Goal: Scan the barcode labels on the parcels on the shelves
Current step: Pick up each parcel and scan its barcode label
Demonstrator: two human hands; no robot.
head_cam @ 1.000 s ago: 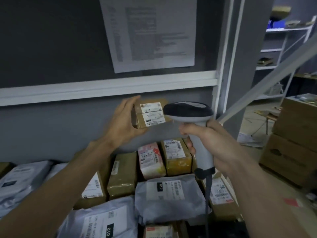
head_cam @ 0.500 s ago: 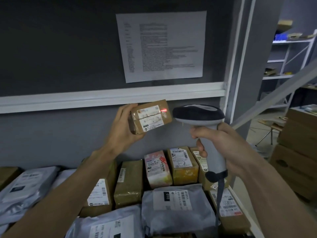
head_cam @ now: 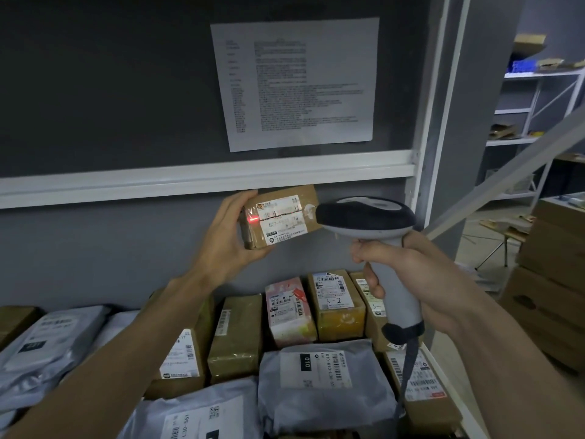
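While the left hand (head_cam: 226, 239) grips the small cardboard parcel (head_cam: 281, 215) at frame centre, the red aiming dot (head_cam: 253, 219) has slid from the label's right edge to its left (likely sweeping for a read); the right hand (head_cam: 408, 274) clasps the barcode scanner (head_cam: 367, 217).

A single head-worn wide-angle view looks forward and slightly down into a shelf bay. The white shelf rail (head_cam: 205, 182) crosses the frame just above mid-height. Above the rail, a printed sheet (head_cam: 297, 83) on the dark back panel faces the lens. Below the rail, the parcels lie close under the camera and run out of the bottom edge. Right of the rail's end, a further shelving unit (head_cam: 538, 90) stands well back.
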